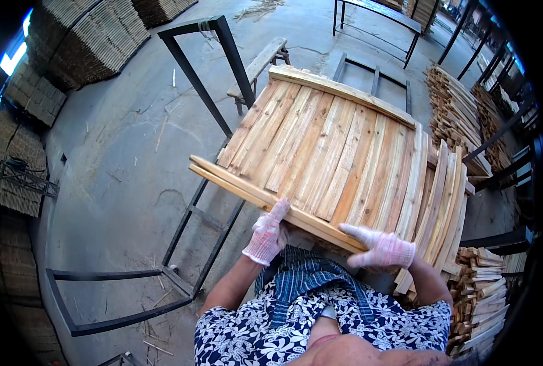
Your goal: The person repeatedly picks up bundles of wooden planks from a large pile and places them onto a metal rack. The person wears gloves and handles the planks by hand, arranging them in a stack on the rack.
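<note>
Along the near edge of a bed of side-by-side wooden slats [326,149] run two long wooden strips [241,189], pressed close together. My left hand [266,236], in a white and pink knitted glove, grips these strips near their middle, with one digit over the top and the other fingers partly hidden. My right hand [382,249], gloved alike, is at their right end, the strips between its upper digit and the fingers below. A single thicker wooden strip [338,94] lies across the far ends of the slats.
Loose slats [440,201] are stacked to the right of the bed. Black metal frames [180,274] stand at the left, one upright frame [189,67] rising beyond. A wooden bench [262,64] sits behind. Piles of slats [482,299] line the right; bundled stacks [94,36] fill the far left.
</note>
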